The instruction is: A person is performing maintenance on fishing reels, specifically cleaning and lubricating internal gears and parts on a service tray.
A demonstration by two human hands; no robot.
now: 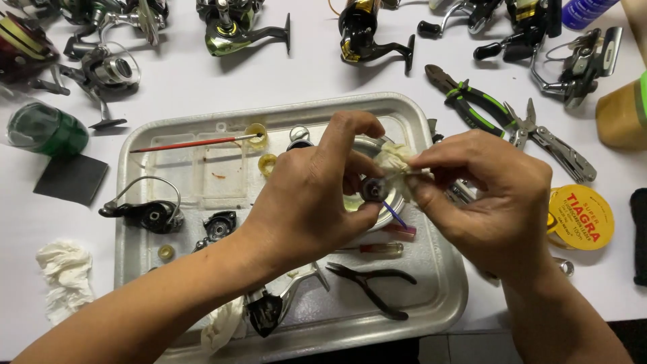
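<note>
Over a metal tray, my left hand grips a small dark round reel part between thumb and fingers. My right hand pinches a crumpled white tissue and presses it against that part. Both hands hover above a round metal dish in the tray. A thin blue stick pokes out beneath the hands.
The tray holds a red-handled brush, black pliers, a small screwdriver, reel bodies and small rings. Around it lie several fishing reels, green-handled pliers, a multitool, a yellow tin, crumpled tissue and a green spool.
</note>
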